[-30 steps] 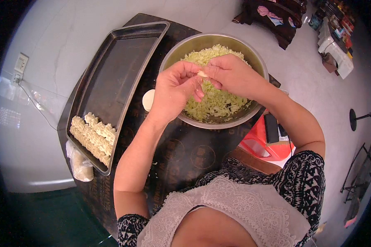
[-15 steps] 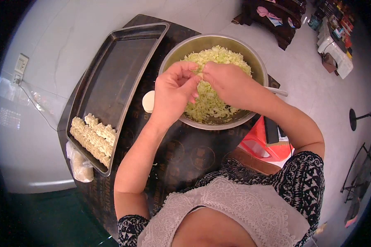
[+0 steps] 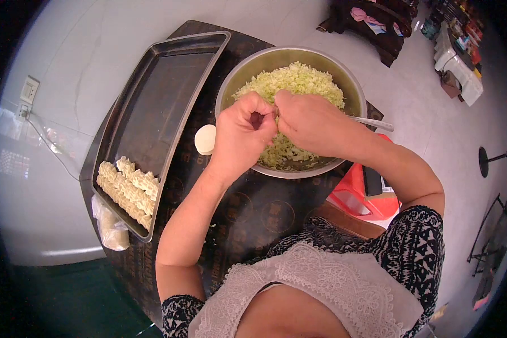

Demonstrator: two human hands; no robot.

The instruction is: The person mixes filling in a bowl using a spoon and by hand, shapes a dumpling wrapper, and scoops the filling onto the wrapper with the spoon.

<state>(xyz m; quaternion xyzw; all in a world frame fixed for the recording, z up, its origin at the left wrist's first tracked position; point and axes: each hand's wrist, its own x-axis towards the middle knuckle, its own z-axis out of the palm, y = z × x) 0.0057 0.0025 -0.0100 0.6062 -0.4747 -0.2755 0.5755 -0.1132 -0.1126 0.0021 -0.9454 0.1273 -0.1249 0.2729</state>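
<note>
both hands [image 3: 281, 124] over perhaps shredded cabbage [image 3: 307, 80]

Access: my dark worktop [image 3: 253, 211] lies open on the near side; the 1 bowl [image 3: 305, 175] and 1 tray [image 3: 177, 128] obstruct beyond, a narrow strip between.

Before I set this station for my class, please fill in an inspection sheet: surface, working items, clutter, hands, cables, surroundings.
Surface: dark tabletop with printed lettering; a few pale specks near the left forearm.
Working items: round steel bowl of chopped pale-green vegetable, metallic handle past its rim; pale round disc-shaped item beside it; dark rectangular metal tray with pale pleated pieces in rows at its near end.
Clutter: clear plastic bag, pale contents, beside tray.
Hands: left and right meet over bowl; anything between the fingers is hidden.
Cables: thin white cable from wall socket.
Surroundings: red plastic item; dark wooden furniture.
</note>
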